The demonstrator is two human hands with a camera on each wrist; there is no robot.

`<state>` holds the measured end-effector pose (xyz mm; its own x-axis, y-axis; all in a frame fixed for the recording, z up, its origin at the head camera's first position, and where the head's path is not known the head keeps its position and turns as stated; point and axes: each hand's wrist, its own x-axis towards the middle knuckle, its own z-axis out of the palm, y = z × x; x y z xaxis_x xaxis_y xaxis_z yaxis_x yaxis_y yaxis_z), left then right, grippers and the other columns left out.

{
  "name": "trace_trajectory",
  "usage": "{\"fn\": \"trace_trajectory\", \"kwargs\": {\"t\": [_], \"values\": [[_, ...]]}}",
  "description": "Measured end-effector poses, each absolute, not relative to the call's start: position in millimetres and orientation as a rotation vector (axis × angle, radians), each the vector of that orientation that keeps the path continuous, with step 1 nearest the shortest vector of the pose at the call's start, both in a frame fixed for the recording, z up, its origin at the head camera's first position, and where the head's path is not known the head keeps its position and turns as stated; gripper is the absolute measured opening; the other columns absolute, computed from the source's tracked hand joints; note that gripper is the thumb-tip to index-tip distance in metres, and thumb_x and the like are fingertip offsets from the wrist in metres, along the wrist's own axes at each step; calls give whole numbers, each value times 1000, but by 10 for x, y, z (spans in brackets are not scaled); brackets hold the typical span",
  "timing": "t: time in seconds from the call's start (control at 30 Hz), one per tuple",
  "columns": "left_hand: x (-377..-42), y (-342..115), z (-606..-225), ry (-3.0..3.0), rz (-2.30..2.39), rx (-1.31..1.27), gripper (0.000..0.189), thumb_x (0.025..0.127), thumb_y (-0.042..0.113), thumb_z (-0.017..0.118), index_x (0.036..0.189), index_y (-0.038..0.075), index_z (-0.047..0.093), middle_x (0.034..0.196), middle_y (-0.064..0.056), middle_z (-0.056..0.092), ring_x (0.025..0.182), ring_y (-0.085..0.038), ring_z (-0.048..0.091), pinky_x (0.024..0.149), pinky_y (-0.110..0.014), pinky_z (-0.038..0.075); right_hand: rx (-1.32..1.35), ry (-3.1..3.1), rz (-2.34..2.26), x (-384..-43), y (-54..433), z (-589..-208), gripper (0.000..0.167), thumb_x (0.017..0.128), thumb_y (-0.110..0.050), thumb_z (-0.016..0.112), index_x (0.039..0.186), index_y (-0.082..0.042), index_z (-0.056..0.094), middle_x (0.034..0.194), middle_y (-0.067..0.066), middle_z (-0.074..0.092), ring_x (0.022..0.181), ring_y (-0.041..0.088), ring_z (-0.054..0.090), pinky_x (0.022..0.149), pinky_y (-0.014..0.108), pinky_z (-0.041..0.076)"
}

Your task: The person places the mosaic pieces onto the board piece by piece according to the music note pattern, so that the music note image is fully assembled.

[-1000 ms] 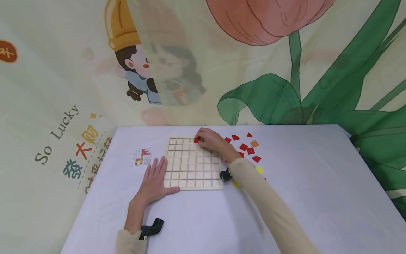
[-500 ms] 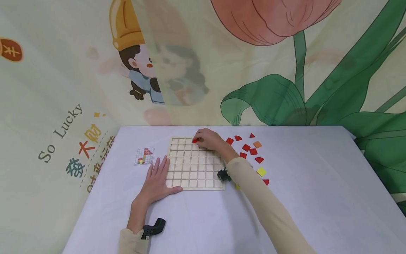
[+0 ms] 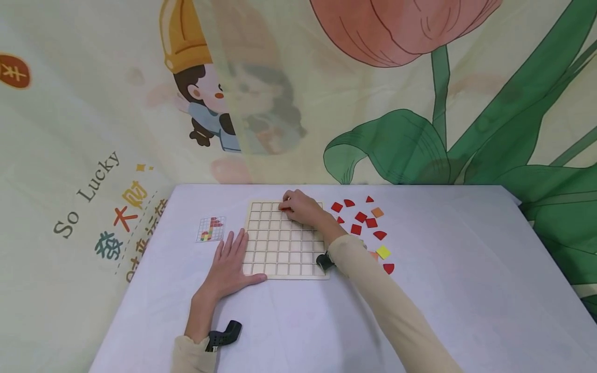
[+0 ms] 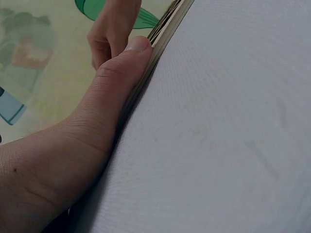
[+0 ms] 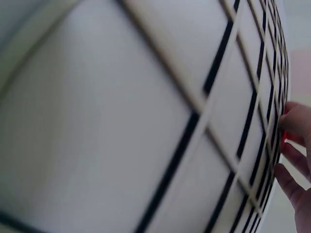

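Note:
A wooden grid board (image 3: 284,257) lies flat on the table. My left hand (image 3: 227,269) rests at its lower left corner, fingers straight along the left side and thumb on the front edge. The left wrist view shows that thumb (image 4: 114,73) against the board's rim (image 4: 167,41). Over the board's far row, my right hand (image 3: 303,209) pinches a small red tile (image 3: 282,209), mostly hidden by the fingers. In the right wrist view a bit of the red tile (image 5: 285,133) shows between fingers and thumb, at the grid.
Loose red, orange and yellow tiles (image 3: 361,217) lie scattered right of the board, some under the right forearm. A printed pattern card (image 3: 211,229) lies to the left. Behind the white-covered table (image 3: 466,280) hangs a printed cloth (image 3: 280,103).
The right hand has shifted slightly left along the far row with the red tile, which is now more covered by the fingers. The left hand stays in place on the board.

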<state>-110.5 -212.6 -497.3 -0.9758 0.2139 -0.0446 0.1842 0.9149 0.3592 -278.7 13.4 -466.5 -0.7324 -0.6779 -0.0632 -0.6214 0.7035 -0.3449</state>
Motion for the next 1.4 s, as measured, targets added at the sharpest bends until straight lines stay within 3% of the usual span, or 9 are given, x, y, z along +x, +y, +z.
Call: {"fn": "trace_trajectory", "kwargs": {"t": [0.2,0.4,0.67,0.97,1.1,1.4], "values": [[-1093,-2134,-4984,2991,545,316,120,71,72,66,156,6,13,165,-12,10,152,-38,3,121,-58,5,-1060,2782,-363,-2739,58,-4666,27,99,-17,53,121,-19,68,124,5,59,112,23,53,95,37,48],[-1107,-2144,-4985,2982,532,303,119,72,73,64,156,7,13,165,-11,9,152,-37,1,122,-57,4,-1062,2790,-482,-2612,108,-4659,41,97,-14,54,138,-16,53,137,9,52,124,25,49,105,40,44],[-1132,-2115,-5011,2982,541,310,119,72,74,64,156,7,12,165,-11,8,152,-37,1,122,-57,4,-1050,2709,-520,-2238,634,-4561,53,95,-21,59,146,-21,44,145,4,47,133,22,45,109,38,45],[-1118,-2128,-4975,2989,537,317,118,72,71,66,156,6,16,165,-13,11,152,-38,2,121,-58,6,-1063,2795,-547,-1642,1541,-4639,51,89,-23,69,138,-18,53,134,3,57,122,20,55,95,35,55],[-1119,-2127,-4968,2984,542,324,118,72,72,66,156,6,15,165,-13,10,152,-39,2,121,-59,5,-936,2831,-603,-1437,1835,-4695,52,86,-23,73,135,-19,56,132,2,57,119,19,55,91,34,57],[-1102,-2131,-4986,3029,540,357,114,72,70,67,155,7,20,164,-15,14,151,-41,6,119,-61,9,-769,2978,-765,-1321,2084,-4790,46,84,-19,76,127,-17,62,120,1,63,108,18,61,83,33,59]]}}
